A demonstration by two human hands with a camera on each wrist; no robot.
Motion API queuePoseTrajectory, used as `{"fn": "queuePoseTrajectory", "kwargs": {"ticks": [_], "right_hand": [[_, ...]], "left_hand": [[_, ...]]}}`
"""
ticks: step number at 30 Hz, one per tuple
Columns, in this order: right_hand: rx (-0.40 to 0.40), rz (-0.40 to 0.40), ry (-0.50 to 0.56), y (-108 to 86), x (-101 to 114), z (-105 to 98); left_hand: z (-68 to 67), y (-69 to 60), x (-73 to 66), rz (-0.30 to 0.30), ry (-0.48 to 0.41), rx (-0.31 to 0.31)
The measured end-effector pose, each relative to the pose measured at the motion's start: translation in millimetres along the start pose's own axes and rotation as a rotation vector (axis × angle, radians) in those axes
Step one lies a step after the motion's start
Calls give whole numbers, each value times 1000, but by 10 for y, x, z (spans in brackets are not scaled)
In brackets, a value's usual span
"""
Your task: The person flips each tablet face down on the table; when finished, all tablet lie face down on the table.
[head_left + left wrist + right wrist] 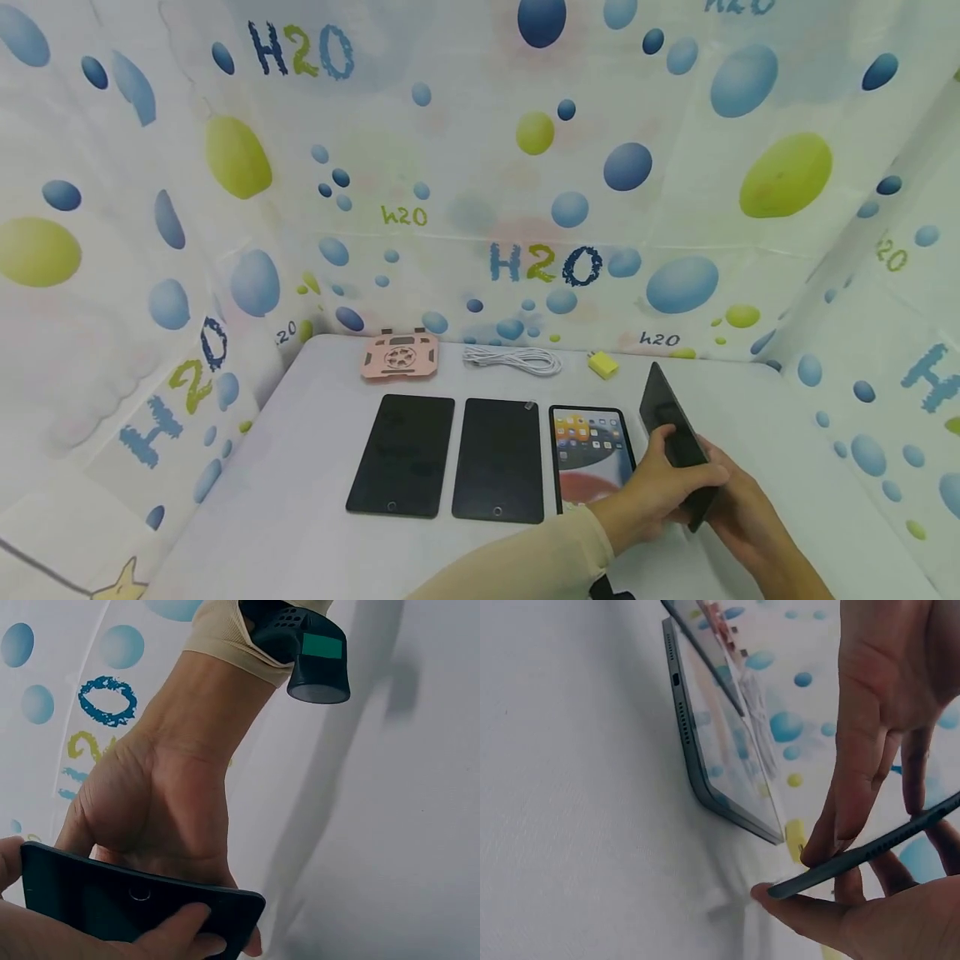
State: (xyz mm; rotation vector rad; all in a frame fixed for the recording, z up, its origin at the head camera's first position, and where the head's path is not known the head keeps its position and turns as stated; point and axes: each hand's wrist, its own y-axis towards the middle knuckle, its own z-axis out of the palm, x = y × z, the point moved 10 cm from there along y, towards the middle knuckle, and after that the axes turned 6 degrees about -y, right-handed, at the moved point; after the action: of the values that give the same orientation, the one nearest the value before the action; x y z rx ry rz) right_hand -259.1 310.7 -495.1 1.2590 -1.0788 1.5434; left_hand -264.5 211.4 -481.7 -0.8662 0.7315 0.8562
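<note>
A dark tablet [663,396] is tilted up on edge above the right part of the white table, with both of my hands holding its lower half. My left hand [648,492] grips it from the left, fingers against its face. My right hand [738,500] holds it from the right side, partly hidden behind it. In the left wrist view, a round home button marks the tablet's face [112,896]. A lit tablet [592,450] showing app icons lies just left of my hands, partly covered by my left arm. Two black-screened tablets, one left [405,450] and one middle [498,458], lie beside it.
Along the table's back are a pink flat stand [400,357] with a round cut-out pattern, a coiled white cable [513,360] and a yellow plug-in charger [602,364]. Patterned white sheets [450,150] rise behind and at both sides of the table [300,500].
</note>
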Motion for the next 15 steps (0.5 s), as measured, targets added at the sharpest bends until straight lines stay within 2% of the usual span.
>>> {"fn": "queuePoseTrajectory", "kwargs": {"ticks": [4,6,9,12,15], "right_hand": [[-155,25,-128,-24,-26,-176],[-207,34,-151,-47,-17,-270],[-256,87,-99,-76,-46,-412],[-280,128,15,-103,-79,-541],[-306,126,119,-108,-73,-680]], "left_hand": [[50,-5,-17,-3,-66,83],[68,-1,-48,9,-97,111],[69,7,-102,36,-134,129],[48,16,-138,63,-163,132],[17,33,-140,75,-180,139]]}}
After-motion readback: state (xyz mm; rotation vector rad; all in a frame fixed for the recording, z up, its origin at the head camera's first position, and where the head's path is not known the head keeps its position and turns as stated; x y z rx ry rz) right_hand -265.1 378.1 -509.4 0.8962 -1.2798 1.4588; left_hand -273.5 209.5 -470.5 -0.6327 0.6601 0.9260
